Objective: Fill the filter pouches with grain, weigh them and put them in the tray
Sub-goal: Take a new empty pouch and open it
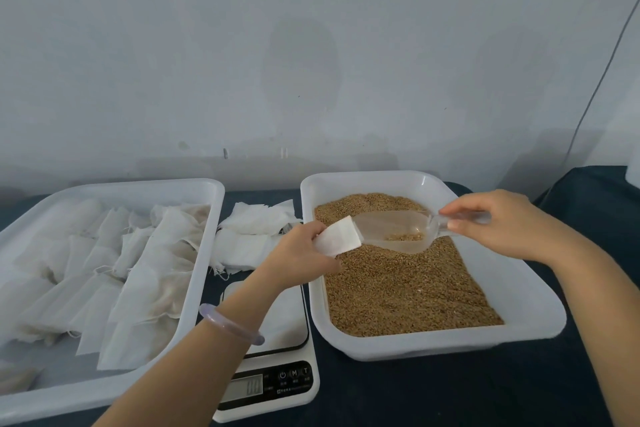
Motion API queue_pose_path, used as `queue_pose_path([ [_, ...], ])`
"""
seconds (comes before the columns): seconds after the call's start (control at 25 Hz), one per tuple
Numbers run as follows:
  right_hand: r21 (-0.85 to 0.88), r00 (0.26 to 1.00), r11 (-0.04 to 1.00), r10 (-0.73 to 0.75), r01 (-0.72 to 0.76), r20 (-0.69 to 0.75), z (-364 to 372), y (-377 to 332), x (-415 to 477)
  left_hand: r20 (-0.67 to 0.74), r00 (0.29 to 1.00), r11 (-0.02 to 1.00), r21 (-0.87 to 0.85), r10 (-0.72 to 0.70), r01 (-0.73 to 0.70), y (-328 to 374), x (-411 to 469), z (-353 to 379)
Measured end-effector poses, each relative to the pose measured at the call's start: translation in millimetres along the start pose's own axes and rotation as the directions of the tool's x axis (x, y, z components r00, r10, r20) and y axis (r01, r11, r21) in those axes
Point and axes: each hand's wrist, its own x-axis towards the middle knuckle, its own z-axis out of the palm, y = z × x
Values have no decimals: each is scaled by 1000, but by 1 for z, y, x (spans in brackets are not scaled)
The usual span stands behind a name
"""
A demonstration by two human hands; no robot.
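Note:
My left hand (300,255) grips a white filter pouch (338,236) over the grain tray (533,308), its mouth turned to the right. My right hand (498,224) pinches the handle of a clear plastic scoop (394,230). The scoop's lip sits at the pouch mouth and a little grain lies in its bowl. Brown grain (405,291) fills the tray beneath both hands. A white scale (277,367) stands between the two trays, partly hidden by my left forearm. The left tray (145,189) holds several filled pouches (138,274).
A loose pile of empty pouches (252,236) lies on the dark table behind the scale. A wall rises close behind the trays. A thin cable (602,80) runs down the wall at the right.

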Motion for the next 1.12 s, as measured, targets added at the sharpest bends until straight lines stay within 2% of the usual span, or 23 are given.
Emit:
queue_pose_path([
  [0.12, -94, 999, 995, -41, 44, 29, -11, -9, 6, -1, 999, 993, 112, 47, -47, 2, -1, 3],
  [0.24, -271, 994, 958, -104, 94, -22, -22, -18, 17, -14, 997, 984, 163, 73, -70, 5, -1, 6],
  [0.32, -339, 989, 933, -143, 122, -38, -30, -23, 24, -17, 997, 989, 125, 75, -73, 7, -1, 9],
  [0.52, -363, 976, 912, -216, 190, -32, -43, -32, 31, -29, 998, 997, 43, 62, -60, 9, -1, 14],
  [1.12, -509, 960, 844, -258, 168, -111, -61, -44, 28, -58, 995, 985, -145, 81, -89, 9, 5, 36],
])
